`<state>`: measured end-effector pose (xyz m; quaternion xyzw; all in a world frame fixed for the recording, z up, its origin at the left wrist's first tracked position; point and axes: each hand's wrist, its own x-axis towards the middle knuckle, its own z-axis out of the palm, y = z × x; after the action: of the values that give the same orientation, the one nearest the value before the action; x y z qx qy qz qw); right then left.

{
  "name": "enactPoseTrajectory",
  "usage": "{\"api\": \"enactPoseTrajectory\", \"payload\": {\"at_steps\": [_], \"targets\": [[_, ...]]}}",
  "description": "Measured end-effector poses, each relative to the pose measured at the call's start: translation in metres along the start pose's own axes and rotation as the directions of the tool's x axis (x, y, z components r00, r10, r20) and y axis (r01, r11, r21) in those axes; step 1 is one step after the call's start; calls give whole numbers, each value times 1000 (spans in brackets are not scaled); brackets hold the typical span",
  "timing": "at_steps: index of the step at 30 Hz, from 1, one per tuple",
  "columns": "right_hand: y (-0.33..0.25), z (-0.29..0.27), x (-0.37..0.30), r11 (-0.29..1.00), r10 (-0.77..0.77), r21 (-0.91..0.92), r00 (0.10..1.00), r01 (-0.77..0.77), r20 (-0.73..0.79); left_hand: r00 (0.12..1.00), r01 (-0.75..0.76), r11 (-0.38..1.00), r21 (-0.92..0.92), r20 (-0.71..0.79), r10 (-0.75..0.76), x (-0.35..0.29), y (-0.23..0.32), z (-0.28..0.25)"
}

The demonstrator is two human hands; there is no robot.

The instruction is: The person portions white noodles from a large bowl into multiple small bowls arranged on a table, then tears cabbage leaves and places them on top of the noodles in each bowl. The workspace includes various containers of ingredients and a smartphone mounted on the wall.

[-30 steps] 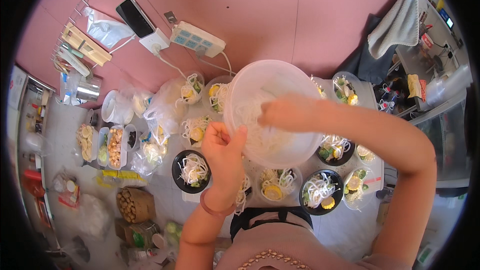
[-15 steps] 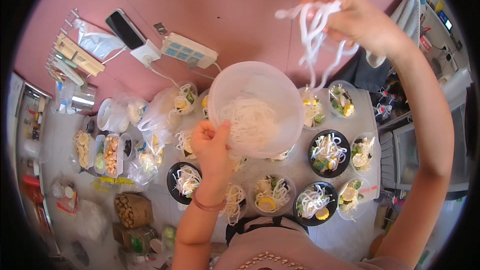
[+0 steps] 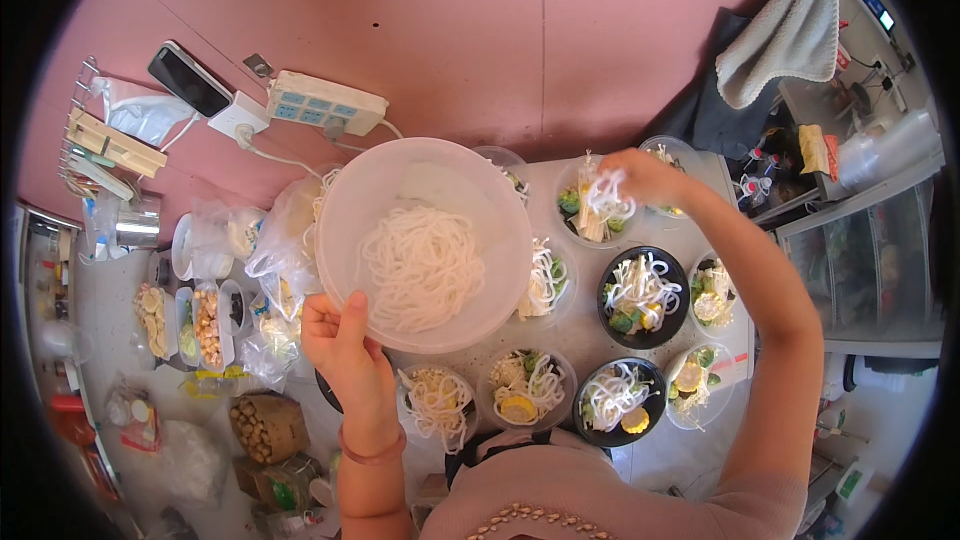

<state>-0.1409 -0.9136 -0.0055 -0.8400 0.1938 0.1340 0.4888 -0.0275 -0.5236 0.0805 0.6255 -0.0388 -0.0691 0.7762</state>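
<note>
Dangles white noodles [image 3: 610,196] over a far bowl [image 3: 622,229]
Pinches them in right grip [image 3: 645,180]; clasps tub [image 3: 478,176] in left grip [image 3: 350,365].

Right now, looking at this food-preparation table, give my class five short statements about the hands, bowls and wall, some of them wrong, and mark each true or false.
1. The left hand grips the large translucent tub at its edge. True.
2. The right hand is inside the tub. False: it is over a clear bowl, with white noodles at its fingers.
3. The tub contains broccoli only. False: a noodle pile shows in it.
4. A yellow corn piece lies in a black bowl. True.
5. The wall behind the table is green. False: it is pink.
</note>
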Motion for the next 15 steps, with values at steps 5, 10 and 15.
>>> {"api": "enactPoseTrajectory", "payload": {"at_steps": [5, 10, 15], "targets": [[10, -4, 7, 683, -471, -632, 882, 366, 2, 1000, -6, 1000, 15, -1, 6, -1, -3, 0], [-139, -3, -23, 812, -528, -312, 849, 494, -29, 996, 22, 1000, -8, 82, -21, -13, -5, 7], [-167, 81, -8, 425, -485, -710, 803, 562, 346, 988, -33, 997, 70, 153, 22, -26, -10, 24]]}}
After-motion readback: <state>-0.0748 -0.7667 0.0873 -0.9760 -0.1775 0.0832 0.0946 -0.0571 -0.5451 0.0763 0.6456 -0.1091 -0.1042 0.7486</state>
